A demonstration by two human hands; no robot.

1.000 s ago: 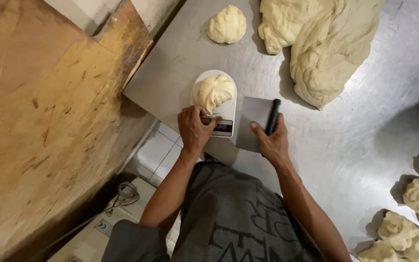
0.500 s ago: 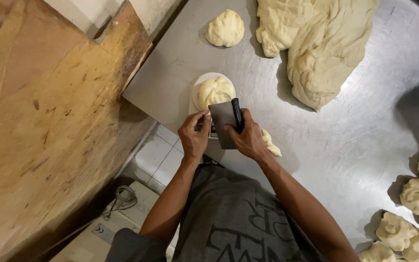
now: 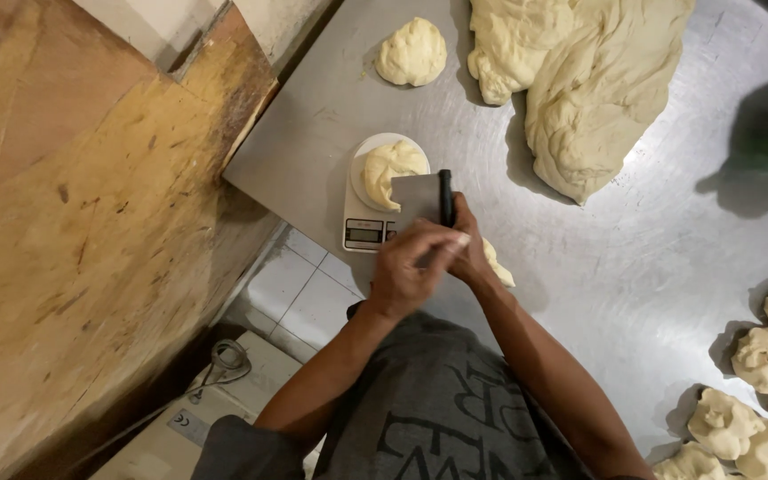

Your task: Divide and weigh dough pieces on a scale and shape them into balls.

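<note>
Right hand (image 3: 468,249) clamped on the flat metal dough scraper with black handle (image 3: 424,197), held just over the near edge of the small white digital kitchen scale (image 3: 368,227). Left hand (image 3: 412,267) fingers together, wiping the blade. Pale dough lump (image 3: 393,166) sits on the scale plate. Small dough scrap (image 3: 498,265) right of scale, on the steel table (image 3: 580,267). Big dough mass (image 3: 597,89) beyond.

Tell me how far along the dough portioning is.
Done: portioned balls lie at the table's right edge. In hand: a dough piece sits on the scale; the right hand holds the scraper, the left hand touching it. Left: the big dough mass.
</note>
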